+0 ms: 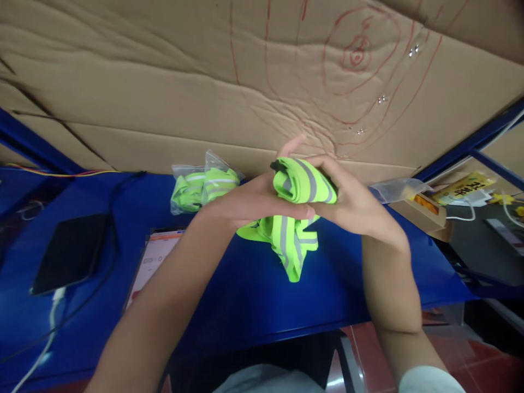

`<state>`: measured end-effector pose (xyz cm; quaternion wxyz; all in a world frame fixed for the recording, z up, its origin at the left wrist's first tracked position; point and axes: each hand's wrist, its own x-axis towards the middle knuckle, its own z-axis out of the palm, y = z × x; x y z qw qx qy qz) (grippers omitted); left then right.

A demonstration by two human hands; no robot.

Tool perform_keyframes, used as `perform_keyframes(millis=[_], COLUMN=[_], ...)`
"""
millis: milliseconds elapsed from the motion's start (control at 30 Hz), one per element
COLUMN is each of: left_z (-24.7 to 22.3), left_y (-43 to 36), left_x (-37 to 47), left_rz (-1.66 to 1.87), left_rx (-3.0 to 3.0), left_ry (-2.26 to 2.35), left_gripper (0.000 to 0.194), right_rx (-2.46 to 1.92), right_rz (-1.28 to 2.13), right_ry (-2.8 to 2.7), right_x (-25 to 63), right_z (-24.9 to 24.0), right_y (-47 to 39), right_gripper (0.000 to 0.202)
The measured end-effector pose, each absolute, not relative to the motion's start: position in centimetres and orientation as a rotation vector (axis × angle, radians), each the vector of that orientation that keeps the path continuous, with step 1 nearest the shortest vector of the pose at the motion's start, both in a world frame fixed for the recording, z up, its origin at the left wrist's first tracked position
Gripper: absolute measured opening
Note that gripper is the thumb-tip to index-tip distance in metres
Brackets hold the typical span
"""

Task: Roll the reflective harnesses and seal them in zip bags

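Note:
A rolled bundle of neon-green reflective strap (305,182) with grey stripes is held up between both hands. My left hand (262,197) grips it from the left, its thumb along the lower side and a finger raised behind. My right hand (346,191) wraps round the right end, fingers over the far side. Below the roll, loose folds of the same green strap (286,240) hang or lie over the blue table; whether they join the roll is hidden by the hands.
Clear plastic bags with green straps (204,188) lie at the back left. A black tablet (71,254) with a white cable is farther left, and a lit screen (153,262) is partly under my left forearm. A cardboard box (421,213) and plastic bag (399,189) stand right, before a cardboard wall (164,93).

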<state>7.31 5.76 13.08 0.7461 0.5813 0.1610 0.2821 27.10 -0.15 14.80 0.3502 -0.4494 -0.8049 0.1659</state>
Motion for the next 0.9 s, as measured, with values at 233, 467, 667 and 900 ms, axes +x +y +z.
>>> perform_keyframes(millis=[233,467,667,900], left_z=[12.5,10.3,9.9,11.0], left_y=[6.9,7.0,6.5,6.0], left_x=[6.5,8.9,10.0,9.0], left_rz=[0.632,0.628,0.6,0.61], left_rx=[1.435,1.214,1.042,1.14], left_ry=[0.396,0.439,0.356,0.214], left_gripper=[0.112,0.043,0.028,0.062], right_rx=[-1.182,-1.282,-1.438,-1.425], right_rz=[0.243,-0.072,-0.301,-0.305], right_ry=[-1.948,-1.972,-2.038,-2.088], right_x=[26.3,26.6,27.2,27.0], right_z=[14.1,14.5,14.3,13.2], right_y=[-0.2,-0.2,-0.3,0.4], right_gripper=[0.042,0.062,0.087,0.071])
